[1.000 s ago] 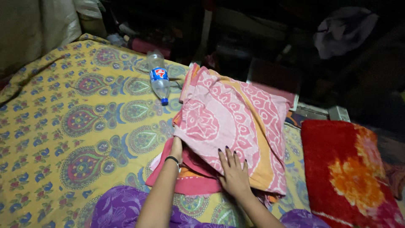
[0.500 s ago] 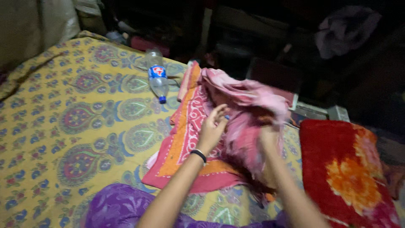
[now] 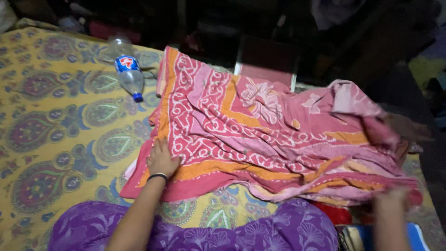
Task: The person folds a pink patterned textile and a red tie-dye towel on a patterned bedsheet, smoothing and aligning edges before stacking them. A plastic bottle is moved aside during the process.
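A pink cloth (image 3: 260, 135) with orange bands and white patterns lies spread and rumpled across the bed. My left hand (image 3: 161, 160), with a black band on the wrist, rests flat on the cloth's near left corner, fingers apart. My right hand (image 3: 392, 199) is blurred at the cloth's near right edge, fingers curled on the hem. The cloth's far right end is bunched up and lifted.
A yellow bedsheet (image 3: 55, 130) with paisley patterns covers the bed. A clear plastic bottle (image 3: 129, 76) with a blue cap lies at the back left. My purple floral garment (image 3: 232, 230) fills the near edge. A bit of red blanket (image 3: 332, 214) shows under the cloth. Dark clutter stands behind.
The folded cloth has been opened and spread out to the right, covering the red blanket. My left hand came down onto its left corner; my right hand moved far right.
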